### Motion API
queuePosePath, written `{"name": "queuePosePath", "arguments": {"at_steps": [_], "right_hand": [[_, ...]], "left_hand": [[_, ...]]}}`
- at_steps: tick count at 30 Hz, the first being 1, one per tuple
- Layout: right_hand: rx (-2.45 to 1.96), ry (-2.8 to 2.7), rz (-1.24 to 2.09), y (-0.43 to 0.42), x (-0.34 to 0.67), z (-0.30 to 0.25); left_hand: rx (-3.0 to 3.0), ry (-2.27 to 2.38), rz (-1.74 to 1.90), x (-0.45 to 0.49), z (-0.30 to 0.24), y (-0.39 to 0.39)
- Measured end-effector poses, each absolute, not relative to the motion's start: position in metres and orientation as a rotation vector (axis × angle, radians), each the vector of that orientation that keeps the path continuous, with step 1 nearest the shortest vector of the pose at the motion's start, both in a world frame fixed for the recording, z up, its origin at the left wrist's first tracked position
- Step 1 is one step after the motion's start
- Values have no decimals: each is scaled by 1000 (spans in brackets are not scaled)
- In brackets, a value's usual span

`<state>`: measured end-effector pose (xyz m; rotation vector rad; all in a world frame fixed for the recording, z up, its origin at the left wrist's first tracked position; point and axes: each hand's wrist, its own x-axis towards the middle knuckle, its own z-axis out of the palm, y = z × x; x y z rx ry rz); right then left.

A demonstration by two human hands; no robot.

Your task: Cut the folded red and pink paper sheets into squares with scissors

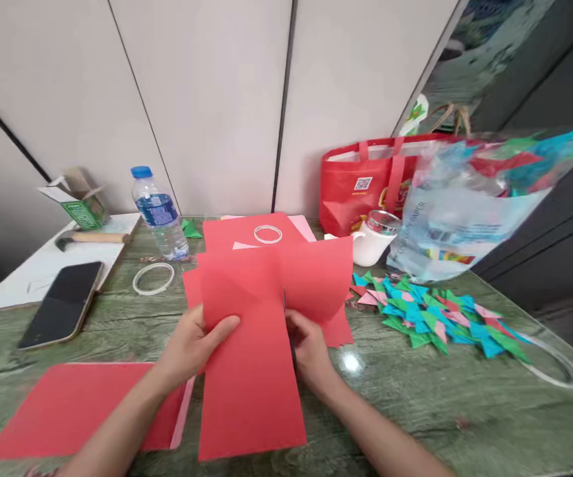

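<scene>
A large red paper sheet [251,371] is held up over the green table [415,397] in front of me. My left hand [191,344] pinches its left edge, thumb on top. My right hand [311,351] grips the sheet's right side where a second red flap [316,278] bends away; a thin dark tool shows at the fingers, too small to name. More red sheets [251,232] lie behind, with a white ring [267,233] on them.
A red and pink paper stack [82,407] lies at the near left. A phone [62,301], a water bottle [159,212], a second white ring [153,278] and a hammer [92,237] sit left. A white cup [373,242], red bag [365,182], plastic bag [465,212] and several folded paper triangles [435,318] sit right.
</scene>
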<state>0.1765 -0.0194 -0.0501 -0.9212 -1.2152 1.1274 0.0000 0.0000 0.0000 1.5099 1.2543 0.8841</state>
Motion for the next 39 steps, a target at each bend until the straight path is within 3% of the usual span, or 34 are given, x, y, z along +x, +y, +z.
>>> {"name": "queuePosePath", "arguments": {"at_steps": [39], "right_hand": [[-924,-1146,1197,-20,179,-48]], "left_hand": [[1597,1240,903,0,5,-4]]}}
